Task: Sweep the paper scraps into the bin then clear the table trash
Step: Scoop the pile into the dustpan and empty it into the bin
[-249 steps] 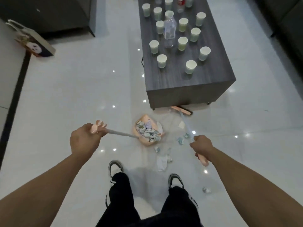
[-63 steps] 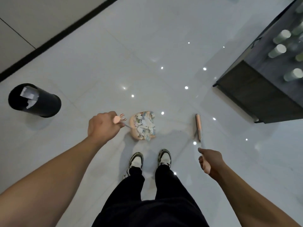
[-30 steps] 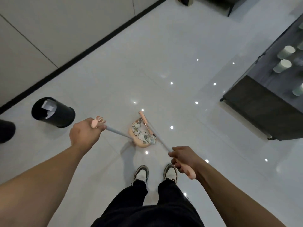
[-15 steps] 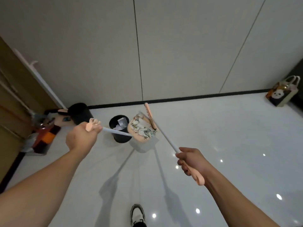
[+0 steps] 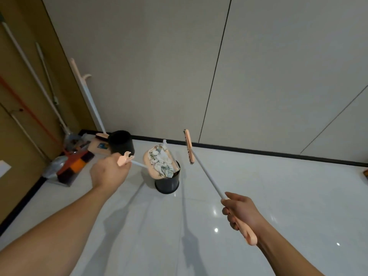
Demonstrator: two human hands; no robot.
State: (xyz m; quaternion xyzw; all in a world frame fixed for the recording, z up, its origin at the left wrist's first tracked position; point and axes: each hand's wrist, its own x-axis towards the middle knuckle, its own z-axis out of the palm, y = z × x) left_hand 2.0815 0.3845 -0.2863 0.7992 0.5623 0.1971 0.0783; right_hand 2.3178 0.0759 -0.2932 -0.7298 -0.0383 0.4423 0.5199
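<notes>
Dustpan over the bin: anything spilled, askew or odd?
Nothing spilled that I can see. The dustpan, gripped by the left hand, is tilted over the black bin with the paper scraps still piled in it. The right hand holds the broom raised clear.

Glossy white tiled floor (image 5: pixel 278 196), reflecting ceiling lights. Pale panelled wall (image 5: pixel 159 66) with black skirting strip (image 5: pixel 278 155) along its base. Ochre-brown side wall (image 5: pixel 18 86). Long-handled cleaning tools (image 5: pixel 35 78) leaning in the corner. Second black cylindrical bucket (image 5: pixel 120 143) standing near them. Red-and-orange items (image 5: pixel 73 164) on the floor there.
</notes>
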